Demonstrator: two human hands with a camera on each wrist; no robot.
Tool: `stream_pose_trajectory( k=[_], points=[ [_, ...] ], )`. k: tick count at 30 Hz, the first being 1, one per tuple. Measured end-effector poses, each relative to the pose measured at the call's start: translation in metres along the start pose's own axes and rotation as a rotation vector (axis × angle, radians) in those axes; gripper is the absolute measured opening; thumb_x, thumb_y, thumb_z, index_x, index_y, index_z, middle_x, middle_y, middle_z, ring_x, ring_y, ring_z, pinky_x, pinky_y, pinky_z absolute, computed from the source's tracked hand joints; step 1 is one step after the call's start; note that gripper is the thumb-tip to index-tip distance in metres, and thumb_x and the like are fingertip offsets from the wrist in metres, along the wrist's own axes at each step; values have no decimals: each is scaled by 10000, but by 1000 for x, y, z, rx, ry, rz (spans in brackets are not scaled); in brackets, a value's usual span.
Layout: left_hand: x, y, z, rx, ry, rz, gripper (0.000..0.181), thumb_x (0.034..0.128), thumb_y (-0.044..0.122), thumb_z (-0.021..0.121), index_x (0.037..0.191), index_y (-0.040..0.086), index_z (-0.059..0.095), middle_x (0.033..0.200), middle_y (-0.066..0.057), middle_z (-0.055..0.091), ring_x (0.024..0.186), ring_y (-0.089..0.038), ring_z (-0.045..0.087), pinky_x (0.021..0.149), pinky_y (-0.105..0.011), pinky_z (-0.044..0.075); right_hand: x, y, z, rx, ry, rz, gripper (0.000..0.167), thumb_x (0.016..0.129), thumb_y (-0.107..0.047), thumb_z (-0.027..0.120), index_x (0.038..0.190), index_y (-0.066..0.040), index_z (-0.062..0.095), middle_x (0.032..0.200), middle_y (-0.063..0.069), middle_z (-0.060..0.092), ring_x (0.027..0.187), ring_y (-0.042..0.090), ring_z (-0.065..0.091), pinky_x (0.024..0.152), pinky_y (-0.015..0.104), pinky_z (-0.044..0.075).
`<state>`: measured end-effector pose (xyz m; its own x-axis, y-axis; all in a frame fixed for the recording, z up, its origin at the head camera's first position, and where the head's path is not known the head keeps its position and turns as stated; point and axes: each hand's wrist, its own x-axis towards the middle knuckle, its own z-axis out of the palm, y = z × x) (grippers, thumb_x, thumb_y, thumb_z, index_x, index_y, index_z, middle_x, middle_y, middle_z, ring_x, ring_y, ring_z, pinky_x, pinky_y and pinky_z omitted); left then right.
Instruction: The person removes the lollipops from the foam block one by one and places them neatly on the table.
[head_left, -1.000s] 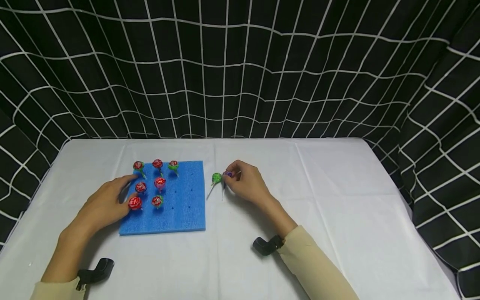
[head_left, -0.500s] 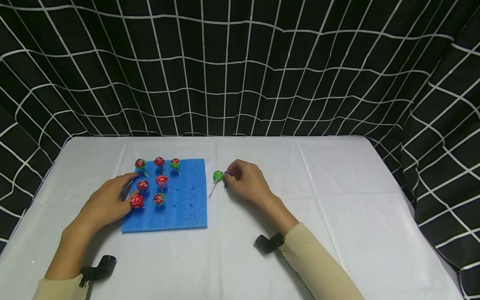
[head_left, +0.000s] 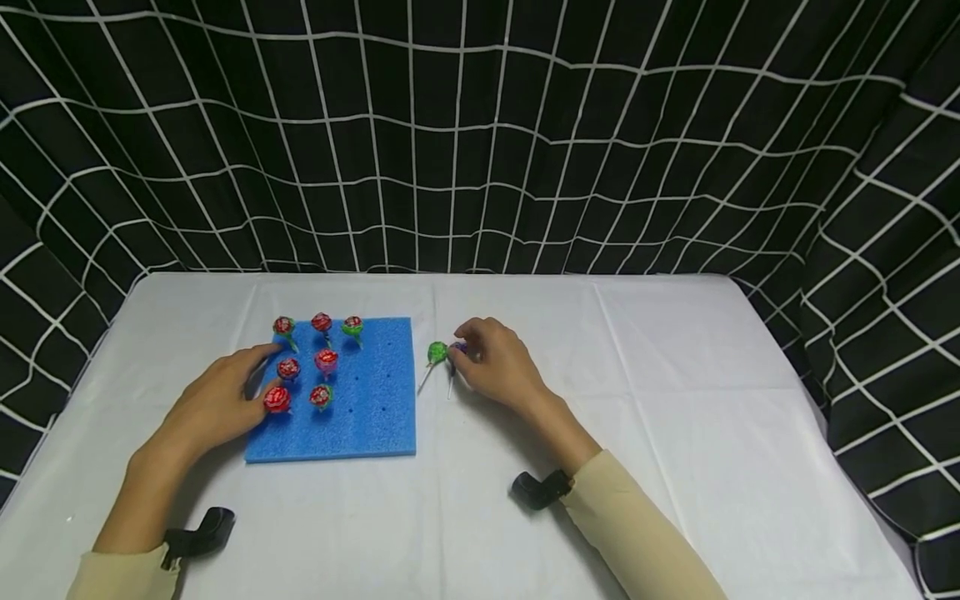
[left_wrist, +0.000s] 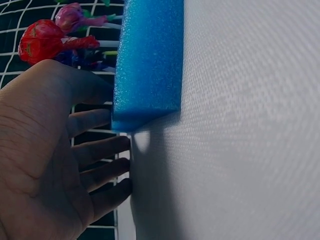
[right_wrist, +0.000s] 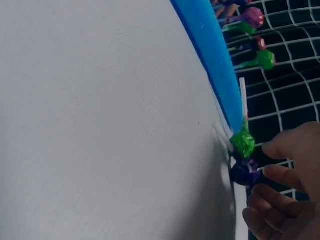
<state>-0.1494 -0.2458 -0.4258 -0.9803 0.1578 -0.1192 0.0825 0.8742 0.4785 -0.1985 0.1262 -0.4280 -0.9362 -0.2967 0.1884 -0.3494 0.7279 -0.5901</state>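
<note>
Purple lollipop (right_wrist: 245, 173), shiny and round, lies mid-frame in my head view, just beside the green lollipop (right_wrist: 243, 144). Almost nothing changed in 1 second: my right hand (head_left: 497, 360) stayed there, so it looks not lifted yet. I can't tell if I'm pinching it. My left hand (head_left: 213, 404) spreads wide by the blue foam (head_left: 375, 437), frame left.

Head view: purple lolly (right_wrist: 246, 173) mostly hidden by R hand (head_left: 497, 365), contact unclear. L-wrist view: L hand (left_wrist: 45, 145) cut by left edge, foam (left_wrist: 150, 55) by top. R-wrist view: far lollies (right_wrist: 253, 17) blurry.
</note>
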Motion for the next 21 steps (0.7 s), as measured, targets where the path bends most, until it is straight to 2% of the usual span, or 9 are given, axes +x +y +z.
stream_pose_trajectory(
  k=[4, 8, 16, 21],
  points=[
    [1, -1, 0, 6, 4, 9, 679, 974, 251, 635, 1587, 38, 436, 1607, -318, 451, 1482, -575, 387, 1181, -784, 314, 0, -6, -2, 13, 6, -17, 336, 977, -225, 702, 1261, -47, 713, 1142, 157, 743, 1021, 283, 707, 897, 466, 584],
    [1, -2, 0, 12, 4, 15, 681, 977, 264, 636, 1588, 41, 435, 1606, -319, 452, 1480, -575, 390, 1178, -784, 317, 2, -12, -2, 30, 16, -37, 359, 980, -233, 710, 1297, -65, 693, 1231, 172, 731, 1165, 314, 705, 1022, 503, 572],
    [0, -3, 0, 12, 2, 9, 670, 986, 270, 629, 1591, 54, 439, 1611, -304, 457, 1490, -563, 390, 1187, -777, 317, 11, -28, 6, 79, -10, -103, 353, 1003, -216, 692, 1325, -73, 673, 1285, 153, 718, 1208, 300, 692, 1015, 474, 577],
    [0, -4, 1, 11, 6, 16, 671, 991, 286, 631, 1589, 47, 443, 1605, -312, 459, 1482, -574, 391, 1181, -782, 316, 18, -38, 13, 91, -37, -113, 371, 1008, -228, 686, 1343, -71, 664, 1310, 130, 707, 1239, 288, 685, 1068, 479, 566]
  ],
)
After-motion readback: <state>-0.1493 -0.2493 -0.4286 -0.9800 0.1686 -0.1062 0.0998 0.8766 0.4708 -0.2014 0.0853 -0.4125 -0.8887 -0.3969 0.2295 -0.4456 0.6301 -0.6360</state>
